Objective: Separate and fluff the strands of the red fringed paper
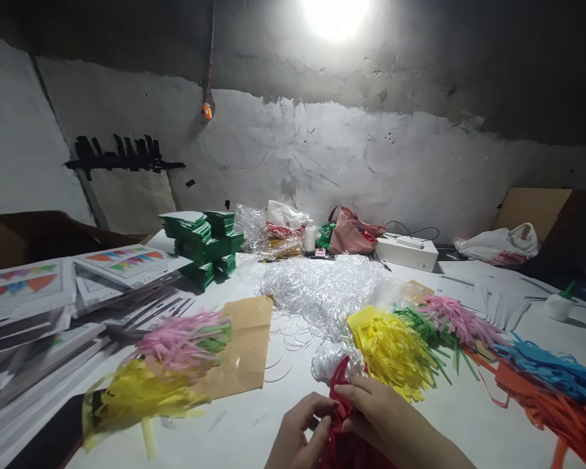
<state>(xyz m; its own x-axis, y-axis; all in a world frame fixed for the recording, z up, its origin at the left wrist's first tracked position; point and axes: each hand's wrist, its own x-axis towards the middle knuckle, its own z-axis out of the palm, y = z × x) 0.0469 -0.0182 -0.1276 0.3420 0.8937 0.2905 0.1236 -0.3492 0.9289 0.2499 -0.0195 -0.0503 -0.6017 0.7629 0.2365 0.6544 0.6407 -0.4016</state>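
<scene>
We see both hands low in the middle of the view, meeting over a red paper tassel (340, 391) that lies at the near edge of the white table (254, 423), just in front of the person. The left hand (297, 438) comes up from below with its back towards us. Its fingers are curled inward and the fingertips are pinched on the red strips. The right hand (377, 414) reaches in from the right along a bare forearm, palm down, with the fingers folded over the upper part of the tassel and pressed against it. The two hands touch or nearly touch across the red paper.

Just beyond the red tassel we find a knot of white plastic string (322, 286), which spreads back into a large loose heap. A yellow tassel (395, 352) lies just right of it. Further right are a pink and green tassel (449, 320), blue fringe (551, 368) and orange fringe (557, 410). To the left, a pink tassel (180, 342) and a second yellow tassel (137, 391) rest partly on a brown paper envelope (248, 339). Well behind them stand stacked green boxes (205, 247), and printed sheets (24, 286) cover the left side.
</scene>
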